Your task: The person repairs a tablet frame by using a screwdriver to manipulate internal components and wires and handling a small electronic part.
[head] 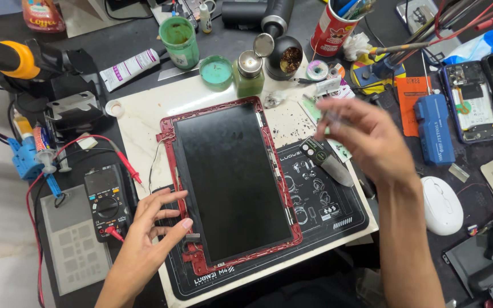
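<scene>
A tablet with a dark screen (232,182) in a red frame (169,128) lies on a black work mat (326,205) on a white slab (138,122). My left hand (146,239) rests at the tablet's lower left edge, fingers spread, fingertips touching the red frame. My right hand (366,137) hovers above the mat to the right of the tablet. It is blurred, its fingers point left, and I cannot make out whether they pinch something. A metal pry tool (329,162) lies on the mat just under that hand.
A black multimeter (106,202) with red leads sits left of the tablet. Behind it stand a green bottle (248,71), a green cup (179,40) and a red cup of tools (332,25). A white mouse (441,205), a blue box (433,128) and an opened phone (470,102) crowd the right.
</scene>
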